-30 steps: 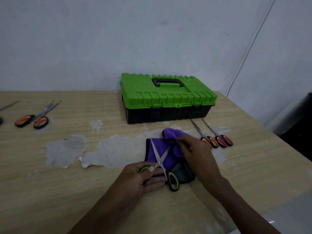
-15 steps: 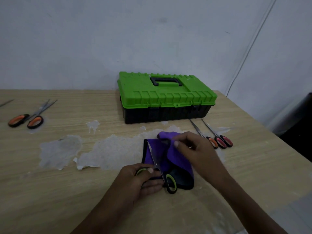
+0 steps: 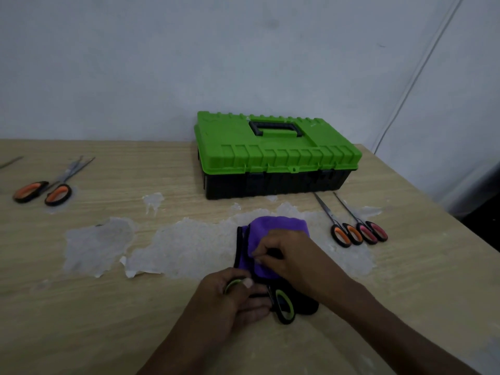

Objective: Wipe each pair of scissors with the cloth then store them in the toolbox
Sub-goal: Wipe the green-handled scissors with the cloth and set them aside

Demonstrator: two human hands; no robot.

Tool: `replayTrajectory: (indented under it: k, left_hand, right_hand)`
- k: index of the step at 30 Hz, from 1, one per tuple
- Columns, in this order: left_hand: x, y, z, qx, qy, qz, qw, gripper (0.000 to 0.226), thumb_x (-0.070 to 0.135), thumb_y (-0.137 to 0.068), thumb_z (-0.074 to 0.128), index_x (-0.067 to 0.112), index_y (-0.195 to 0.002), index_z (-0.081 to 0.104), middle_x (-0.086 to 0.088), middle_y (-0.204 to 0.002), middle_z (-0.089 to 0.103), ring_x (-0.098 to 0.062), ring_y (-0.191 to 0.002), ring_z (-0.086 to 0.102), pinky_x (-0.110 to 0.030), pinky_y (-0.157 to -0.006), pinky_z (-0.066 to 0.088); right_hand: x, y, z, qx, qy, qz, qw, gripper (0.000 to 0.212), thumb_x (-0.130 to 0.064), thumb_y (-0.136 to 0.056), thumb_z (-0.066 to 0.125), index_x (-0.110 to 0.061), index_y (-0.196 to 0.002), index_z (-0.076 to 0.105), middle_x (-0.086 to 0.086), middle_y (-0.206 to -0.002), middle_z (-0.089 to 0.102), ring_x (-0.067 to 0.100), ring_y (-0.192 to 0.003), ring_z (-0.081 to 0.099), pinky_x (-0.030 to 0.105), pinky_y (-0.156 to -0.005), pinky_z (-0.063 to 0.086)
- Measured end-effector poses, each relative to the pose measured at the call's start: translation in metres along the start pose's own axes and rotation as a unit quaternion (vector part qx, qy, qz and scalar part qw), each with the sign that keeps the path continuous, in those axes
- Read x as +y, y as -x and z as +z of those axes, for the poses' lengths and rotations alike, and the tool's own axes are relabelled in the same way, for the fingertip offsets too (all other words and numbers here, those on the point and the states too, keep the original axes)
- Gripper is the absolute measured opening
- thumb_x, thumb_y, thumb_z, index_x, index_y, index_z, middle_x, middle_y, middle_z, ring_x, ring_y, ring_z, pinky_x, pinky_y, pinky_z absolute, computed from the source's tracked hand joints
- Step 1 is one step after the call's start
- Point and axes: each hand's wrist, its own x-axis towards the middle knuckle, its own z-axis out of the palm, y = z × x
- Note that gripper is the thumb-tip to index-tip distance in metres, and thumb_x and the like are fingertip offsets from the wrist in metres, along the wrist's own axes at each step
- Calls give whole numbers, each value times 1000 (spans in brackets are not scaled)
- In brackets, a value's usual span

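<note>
A purple cloth [image 3: 273, 226] with a black edge lies folded over the blades of the green-handled scissors [image 3: 284, 307], so the blades are hidden. My left hand [image 3: 232, 296] pins one green handle loop to the table. My right hand [image 3: 286, 255] presses and pinches the cloth over the blades. The green-lidded toolbox [image 3: 273, 155] stands closed behind the cloth. Orange-handled scissors [image 3: 345, 234] and red-handled scissors [image 3: 372, 231] lie to the right of the cloth. Larger orange-handled scissors [image 3: 46, 190] lie at far left.
The wooden table [image 3: 108, 320] has peeled, whitish patches [image 3: 189, 244] in the middle. A metal blade tip [image 3: 10, 162] shows at the left frame edge. The table's right edge runs diagonally past the toolbox, with a dark gap beyond it.
My right hand has folded the cloth leftward over the scissor blades, which were open and visible a second ago. It now presses down on them. My left hand stays on the handle.
</note>
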Motion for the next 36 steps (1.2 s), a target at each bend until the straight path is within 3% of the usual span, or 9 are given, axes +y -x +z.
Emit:
replayTrajectory:
  k: [6,10,16,22,28,31,33,36]
  left_hand:
    - [0,-1,0,-3,-18,3,1000,17,0,-100,48,-5,-107,62,-23,-92,76,-32,-79,76,-32,-65,63]
    - [2,1,-1,-6,-15,-5,1000,19,0,-99,48,-5,-109,63,-22,-93,76,-32,-80,76,-31,-65,63]
    - [1,0,0,-1,-4,-4,1000,17,-1,-99,47,-8,-109,60,-26,-91,75,-32,-75,76,-33,-63,63]
    - [0,-2,-2,0,-26,-3,1000,20,1,-100,48,-6,-112,62,-23,-95,75,-33,-82,76,-31,-64,62]
    - [0,0,-5,-8,-35,0,999,20,3,-99,50,-3,-113,63,-21,-98,76,-33,-88,76,-33,-71,62]
    - [1,3,-6,-15,-31,6,999,20,2,-99,50,-1,-112,65,-19,-98,76,-34,-91,75,-38,-78,62]
    - [2,4,-6,-24,-23,3,999,19,0,-98,50,-1,-110,65,-20,-98,76,-35,-91,75,-38,-77,62]
    - [3,6,-6,-35,-27,-1,999,19,0,-98,50,0,-107,67,-19,-97,76,-35,-90,75,-38,-75,62]
  right_hand:
    - [0,-16,-2,-9,-3,21,1000,9,-15,-86,67,-17,-90,74,-6,-89,71,-5,-74,55,1,-65,36]
    - [-2,-29,-3,-16,40,16,999,13,-13,-88,64,-14,-95,74,-1,-96,72,3,-83,58,3,-65,34]
    - [-4,-10,-7,-69,46,-15,996,15,-16,-88,65,-17,-99,75,-3,-99,72,-1,-81,54,-1,-64,33]
    - [-1,-36,-3,-26,46,-3,999,12,-14,-86,67,-14,-95,75,0,-96,73,4,-83,60,-1,-68,31]
    - [4,-52,6,26,86,7,996,16,-11,-87,60,-14,-95,73,4,-94,71,16,-86,63,31,-78,52]
    - [11,-42,8,107,67,19,992,17,-9,-90,55,-12,-98,70,4,-96,68,17,-88,60,23,-75,44]
    - [17,-24,-2,183,-15,44,982,14,-10,-92,55,-17,-94,67,-4,-89,66,8,-80,57,15,-69,38]
    - [23,11,-24,253,-127,65,957,15,-8,-94,53,-20,-91,62,-11,-84,64,1,-79,58,11,-65,42]
